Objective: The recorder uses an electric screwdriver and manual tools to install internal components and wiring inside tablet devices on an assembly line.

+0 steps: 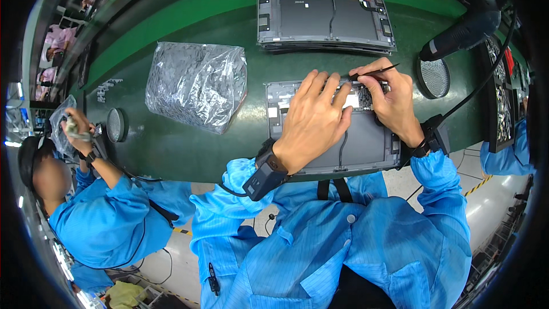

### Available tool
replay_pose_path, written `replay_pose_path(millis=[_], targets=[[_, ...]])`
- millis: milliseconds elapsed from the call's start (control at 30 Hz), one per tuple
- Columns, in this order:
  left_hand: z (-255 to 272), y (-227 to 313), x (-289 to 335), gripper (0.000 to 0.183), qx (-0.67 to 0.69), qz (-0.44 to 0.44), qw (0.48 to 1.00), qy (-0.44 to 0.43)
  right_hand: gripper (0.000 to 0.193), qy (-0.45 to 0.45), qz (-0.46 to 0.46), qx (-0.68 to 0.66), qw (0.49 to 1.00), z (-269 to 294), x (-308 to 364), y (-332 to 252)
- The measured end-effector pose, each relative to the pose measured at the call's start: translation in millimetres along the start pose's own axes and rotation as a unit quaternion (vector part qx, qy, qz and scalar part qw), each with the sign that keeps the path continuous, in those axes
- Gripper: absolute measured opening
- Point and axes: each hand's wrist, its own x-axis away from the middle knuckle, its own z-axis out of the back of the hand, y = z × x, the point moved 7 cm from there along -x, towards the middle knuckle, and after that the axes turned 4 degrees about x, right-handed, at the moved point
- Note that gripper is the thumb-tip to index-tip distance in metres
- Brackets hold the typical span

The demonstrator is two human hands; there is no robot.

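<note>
An opened flat computer housing (366, 137), dark grey with a large battery and a circuit board, lies on the green bench in front of me. My left hand (314, 115) rests palm down across its upper left part, fingers stretched out. My right hand (393, 102) pinches a slim black pointed tool (380, 71) at the housing's far edge. One end of the tool sticks out to the right above the fingers; its other end reaches the edge near my left fingertips. Both hands cover part of the board, so the exact contact spot is hidden.
Beyond lies a stack of similar housings (326, 14). A clear plastic bag (197, 83) of dark pieces sits left. Round dishes stand right (434, 77) and left (115, 125). A black handheld device (463, 31) overhangs the right; parts trays (503, 111) stand beyond. A co-worker (108, 212) works at left.
</note>
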Motion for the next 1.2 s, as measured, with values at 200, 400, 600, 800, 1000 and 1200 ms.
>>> replay_pose_path(millis=[200,400,600,800,1000,1200], targets=[[-0.1,-0.5,0.1,0.041,0.006,0.006,1.0,-0.005,0.008,-0.01,-0.002,0.014,1.0,-1.6,-1.6,-3.1],[-1.2,-0.8,-0.2,0.04,0.003,0.005,1.0,-0.004,0.008,-0.008,0.018,0.029,0.999,-1.7,-1.9,-3.9],[-2.9,-2.3,0.6,0.039,0.006,0.007,1.0,-0.004,0.009,-0.006,0.019,0.034,0.999,-2.8,-3.2,-5.1],[-2.4,-2.3,1.2,0.04,0.003,0.007,1.0,0.003,0.013,-0.013,0.033,0.072,0.997,-4.9,-5.2,-12.5],[-3.1,-3.1,2.1,0.041,0.009,0.011,1.0,0.003,0.012,-0.017,0.051,0.121,0.991,-10.2,-8.4,-20.8],[-3.7,-2.6,0.1,0.04,0.014,0.009,1.0,-0.002,0.009,-0.024,-0.011,0.02,0.999,-3.7,-11.4,-11.5]])
